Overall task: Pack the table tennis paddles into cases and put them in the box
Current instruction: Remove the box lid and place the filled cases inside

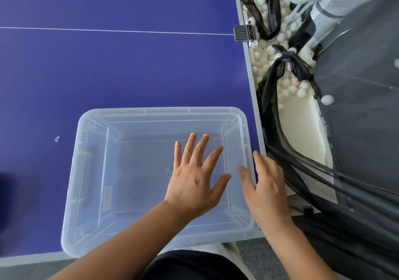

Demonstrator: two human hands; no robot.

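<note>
Clear rectangular plastic box (pixel 108 172) is sitting empty at the near right corner of the blue table-tennis table (pixel 108 68), prob. within easy reach for packing. Left hand (pixel 194 182) is hovering inside w/ fingers spread wide, holding nothing; right hand (pixel 267 187) is lying flat against the box's right rim, fingers straight, likely steadying it. No paddles or cases in view.

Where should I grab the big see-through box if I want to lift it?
Hold the box by its rim on the two short sides, one hand coming in from the left and one from the right. The rim flares out like a lip all the way round, so fingers can probably hook under it. The right hand is already at the right-side rim; the left hand is spread flat over the inside.
</note>
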